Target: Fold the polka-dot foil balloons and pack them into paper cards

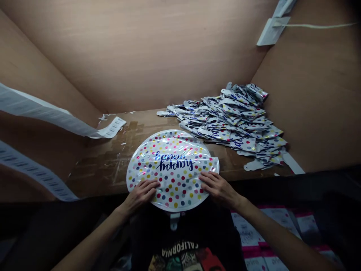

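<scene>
The thumbs of the left hand [142, 194] and the right hand [217, 188] are hidden, so a pinch cannot be confirmed. The fingers of each hand are set close together and rest on the upper face of the flat dotted balloon [172, 184], at its near left and near right margins. Print on the two label strips [64, 118] [34, 173] is too small to read; both strips are cut off at the left. The packets [246, 229] at near right are dim and partly covered by the right forearm [270, 233]. The dark shirt [186, 233] is cut off at the near side.

The surface [113, 165] is brown and covered with tape. It is enclosed by a left panel [47, 67], a far panel [141, 49] and a right panel [316, 98]. A white fitting [272, 32] with a cable [321, 26] is located at the far right corner. A heap of dotted foil pieces [228, 124] is stacked at far right.

The balloon is located at the near edge of the surface, partly overhanging it. Its tab [174, 221] is pointed near, toward the shirt; its longer dimension is aligned left to right, as is a crease across it.
</scene>
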A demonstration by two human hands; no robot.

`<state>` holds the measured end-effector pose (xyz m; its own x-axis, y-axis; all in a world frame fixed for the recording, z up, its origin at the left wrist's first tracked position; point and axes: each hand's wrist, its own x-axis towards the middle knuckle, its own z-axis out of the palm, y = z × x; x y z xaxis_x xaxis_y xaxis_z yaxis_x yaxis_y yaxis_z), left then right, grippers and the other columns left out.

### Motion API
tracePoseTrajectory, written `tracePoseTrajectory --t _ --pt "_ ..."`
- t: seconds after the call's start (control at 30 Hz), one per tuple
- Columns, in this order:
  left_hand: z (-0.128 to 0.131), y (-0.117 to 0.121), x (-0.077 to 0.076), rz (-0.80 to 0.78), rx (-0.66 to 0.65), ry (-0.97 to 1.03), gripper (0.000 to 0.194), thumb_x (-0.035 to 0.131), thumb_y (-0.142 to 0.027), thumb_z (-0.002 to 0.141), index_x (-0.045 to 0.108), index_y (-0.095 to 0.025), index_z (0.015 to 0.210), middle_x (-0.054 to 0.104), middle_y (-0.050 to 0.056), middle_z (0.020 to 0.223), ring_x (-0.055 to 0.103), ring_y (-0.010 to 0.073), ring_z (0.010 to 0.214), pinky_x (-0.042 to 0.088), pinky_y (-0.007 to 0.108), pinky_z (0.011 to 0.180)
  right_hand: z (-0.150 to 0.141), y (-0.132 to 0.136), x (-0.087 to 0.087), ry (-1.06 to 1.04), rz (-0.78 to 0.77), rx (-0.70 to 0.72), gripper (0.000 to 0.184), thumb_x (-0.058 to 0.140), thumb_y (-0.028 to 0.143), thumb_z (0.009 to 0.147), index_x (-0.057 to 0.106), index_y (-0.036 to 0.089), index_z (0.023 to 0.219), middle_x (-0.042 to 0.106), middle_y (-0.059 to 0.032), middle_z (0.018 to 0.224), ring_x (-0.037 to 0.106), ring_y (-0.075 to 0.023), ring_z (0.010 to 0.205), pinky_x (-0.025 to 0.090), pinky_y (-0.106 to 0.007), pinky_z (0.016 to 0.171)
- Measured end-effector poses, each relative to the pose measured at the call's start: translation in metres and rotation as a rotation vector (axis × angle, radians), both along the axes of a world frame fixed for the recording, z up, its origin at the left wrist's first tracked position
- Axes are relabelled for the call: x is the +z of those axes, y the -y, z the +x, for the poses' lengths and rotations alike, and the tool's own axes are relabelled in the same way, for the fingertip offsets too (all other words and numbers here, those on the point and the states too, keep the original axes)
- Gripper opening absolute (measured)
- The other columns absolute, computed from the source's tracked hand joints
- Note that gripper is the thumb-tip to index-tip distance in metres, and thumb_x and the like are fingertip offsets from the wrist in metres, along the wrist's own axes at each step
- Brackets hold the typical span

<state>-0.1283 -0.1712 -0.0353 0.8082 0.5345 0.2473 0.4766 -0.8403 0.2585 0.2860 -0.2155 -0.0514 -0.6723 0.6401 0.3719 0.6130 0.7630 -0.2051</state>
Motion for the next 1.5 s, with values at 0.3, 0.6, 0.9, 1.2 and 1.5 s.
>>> tracePoseTrajectory --t 0.3,0.6,0.9,1.2,1.5 --pt "0.014 -0.055 0.016 -0.457 0.547 -0.337 0.035 0.051 -0.043 0.096 0.068 -0.021 0.075 0.074 0.011 0.079 0.070 0.0265 0.077 0.052 0.035 0.073 0.000 -0.021 -0.015 -0.115 -0.190 -0.662 0.033 0.051 0.030 0.100 0.059 0.020 0.070 0.063 -0.0055 0.076 0.055 -0.0225 0.081 0.035 -0.036 0.077" --pt "0.119 -0.116 0.043 -0.666 0.431 -0.306 0.037 0.079 -0.043 0.070 0.068 -0.019 0.095 0.075 0.010 0.089 0.070 0.0285 0.082 0.049 0.032 0.069 -0.006 -0.016 -0.019 -0.075 -0.119 -0.676 0.032 0.049 0.029 0.102 0.057 0.019 0.072 0.062 -0.0053 0.080 0.054 -0.0222 0.084 0.036 -0.038 0.084" --pt "0.122 -0.078 0.082 -1.235 0.191 0.514 0.040 0.073 -0.041 0.083 0.067 -0.017 0.114 0.075 0.006 0.104 0.071 0.0239 0.092 0.056 0.031 0.078 -0.052 -0.021 0.011 -1.231 -0.537 -0.813 0.057 0.073 0.059 0.085 0.056 0.020 0.124 0.068 -0.0142 0.117 0.067 -0.0263 0.095 0.056 -0.039 0.078" --pt "0.124 -0.031 0.060 -1.325 0.412 0.965 0.023 0.074 -0.023 0.077 0.077 -0.013 0.098 0.075 0.005 0.083 0.067 0.0164 0.068 0.054 0.027 0.066 -0.078 -0.054 0.043 -1.459 -1.174 -0.176 0.027 0.082 0.039 0.079 0.076 0.022 0.098 0.074 -0.0016 0.084 0.065 -0.0171 0.070 0.055 -0.031 0.070" --pt "0.113 -0.020 0.046 -1.554 0.358 1.026 0.057 0.077 -0.057 0.082 0.069 -0.015 0.120 0.077 0.010 0.089 0.073 0.0229 0.075 0.058 0.032 0.069 -0.073 -0.075 0.026 -1.317 -0.806 -0.268 0.011 0.063 0.020 0.076 0.073 0.021 0.071 0.065 0.0004 0.075 0.056 -0.0146 0.072 0.047 -0.025 0.066"
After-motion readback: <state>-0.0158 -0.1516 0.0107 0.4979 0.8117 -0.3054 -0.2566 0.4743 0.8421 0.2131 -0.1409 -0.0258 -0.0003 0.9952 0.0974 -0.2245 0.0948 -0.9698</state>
